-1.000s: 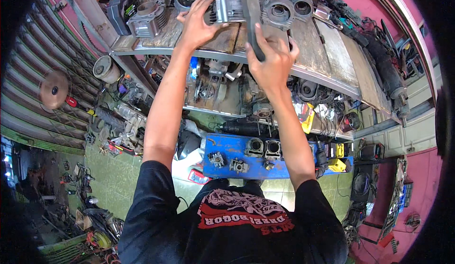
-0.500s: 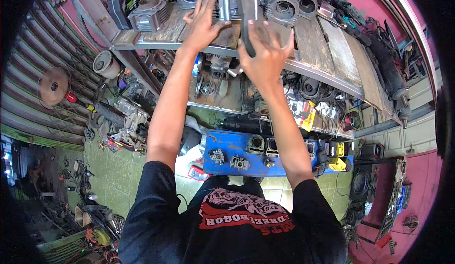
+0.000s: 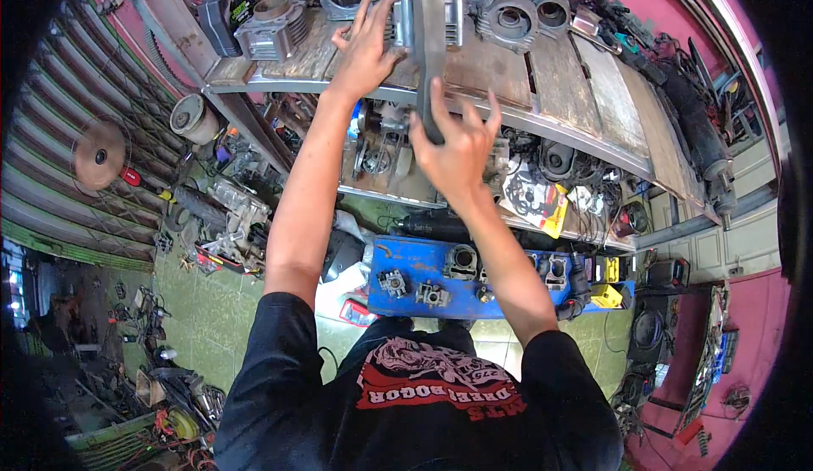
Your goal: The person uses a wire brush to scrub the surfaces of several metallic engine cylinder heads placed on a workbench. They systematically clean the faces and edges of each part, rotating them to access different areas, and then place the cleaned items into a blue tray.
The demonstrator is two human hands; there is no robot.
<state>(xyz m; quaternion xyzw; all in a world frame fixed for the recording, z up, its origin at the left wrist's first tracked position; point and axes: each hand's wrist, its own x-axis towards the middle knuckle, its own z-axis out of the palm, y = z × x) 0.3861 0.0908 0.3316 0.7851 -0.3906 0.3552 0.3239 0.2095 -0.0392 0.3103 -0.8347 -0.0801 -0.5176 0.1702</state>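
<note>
On the wooden shelf top, my left hand (image 3: 367,58) has its fingers spread beside a silver metal engine part (image 3: 403,24). Its thumb and fingertips reach that part's left side; whether they press on it I cannot tell. A long grey flat bar (image 3: 430,39) passes over the part and hides its middle. The bar's near end overhangs the shelf edge and lies between the thumb and forefinger of my right hand (image 3: 461,143), which grips it there with the other fingers raised and apart.
Finned engine cylinders (image 3: 275,29) and round-bored castings (image 3: 511,22) line the shelf beside a dark bottle (image 3: 222,21) with a red cap. Below, a blue bench (image 3: 406,255) carries carburetors (image 3: 434,294). Metal parts (image 3: 233,209) clutter the floor at left.
My right hand has come nearer to me and slightly left, and the bar has moved toward me with it. My left hand stays almost in place beside the engine part.
</note>
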